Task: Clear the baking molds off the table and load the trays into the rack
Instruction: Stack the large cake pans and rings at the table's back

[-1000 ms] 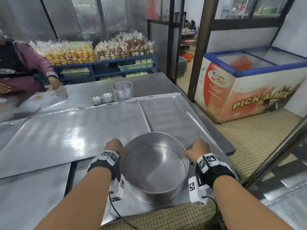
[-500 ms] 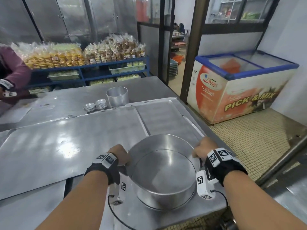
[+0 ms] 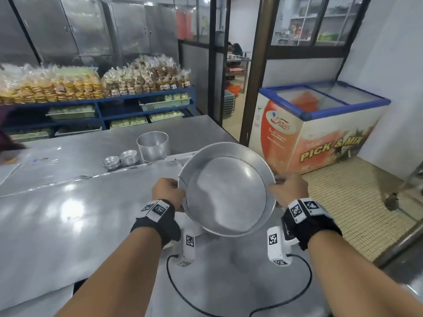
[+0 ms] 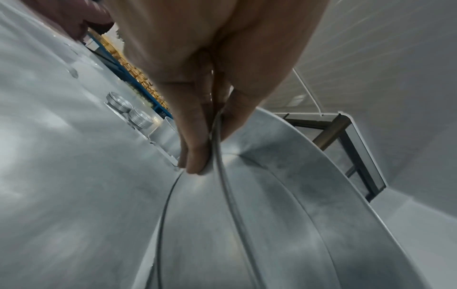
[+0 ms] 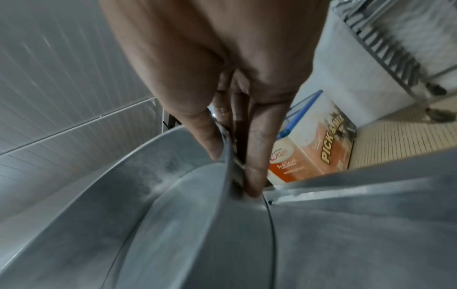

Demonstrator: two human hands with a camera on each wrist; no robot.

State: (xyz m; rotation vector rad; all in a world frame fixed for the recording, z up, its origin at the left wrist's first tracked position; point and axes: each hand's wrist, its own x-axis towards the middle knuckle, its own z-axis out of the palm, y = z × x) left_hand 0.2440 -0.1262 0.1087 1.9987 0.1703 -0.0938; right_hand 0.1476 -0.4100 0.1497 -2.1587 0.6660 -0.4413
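A large round metal baking mold (image 3: 226, 191) hangs above the steel table (image 3: 68, 213), tilted with its inside toward me. My left hand (image 3: 170, 191) pinches its left rim, thumb inside and fingers outside, as the left wrist view shows at the rim (image 4: 222, 160). My right hand (image 3: 287, 189) pinches the right rim (image 5: 231, 156) the same way. A smaller, taller round mold (image 3: 153, 146) stands farther back on the table. Beside it sit two stacks of small fluted molds (image 3: 120, 159). Flat metal trays (image 3: 80, 186) lie across the tabletop.
A chest freezer (image 3: 320, 124) marked PICK & MIX stands to the right on the tiled floor. Blue shelves (image 3: 103, 104) with bagged goods line the back wall. Part of a wheeled rack (image 3: 398, 197) shows at the right edge. A person's sleeve (image 3: 9, 143) is at far left.
The big mold has come up off the table and tilted toward me, both hands still holding its rim. My view has turned a little to the right.
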